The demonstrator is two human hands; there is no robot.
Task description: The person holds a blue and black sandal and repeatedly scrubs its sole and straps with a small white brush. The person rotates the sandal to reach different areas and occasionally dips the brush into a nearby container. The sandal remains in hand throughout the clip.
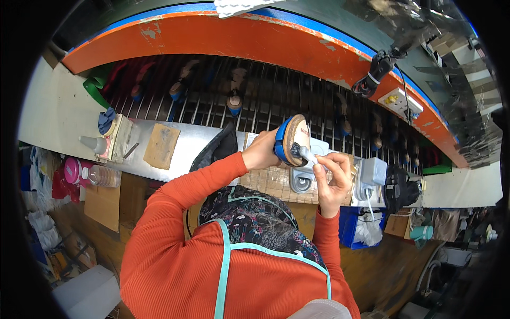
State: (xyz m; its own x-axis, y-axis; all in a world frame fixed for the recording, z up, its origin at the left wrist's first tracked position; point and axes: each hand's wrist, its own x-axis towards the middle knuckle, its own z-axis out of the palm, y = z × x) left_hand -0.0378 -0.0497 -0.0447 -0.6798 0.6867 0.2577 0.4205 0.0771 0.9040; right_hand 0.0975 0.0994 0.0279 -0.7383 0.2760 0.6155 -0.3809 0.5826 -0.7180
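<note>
Shoe (292, 139), head view: held up off the bench (183, 154), btwn both hands, a bit R of centre in front of the person (183, 276). L hand (262, 151) is nearer, in direct contact, wrapped round the blue side from the L; its fingertips are mostly hidden, so can't tell how they sit. Pale face, prob. the sole, is turned R, toward the R hand (335, 181). Long axis of that face runs approx. away from the person, far end tipped slightly R. R hand lies R and on the near side, reaching the shoe only via the pale tool (309, 157), whose tip is at the dark patch by the near end; can't tell if brush or swab. R thumb + fingers pinch the tool, hand angled up & L. L forearm (204, 175) slants in from lower L, elbow out. Grey pot (302, 183) w/ round mouth is just nearer the person, on the board (265, 182).
</note>
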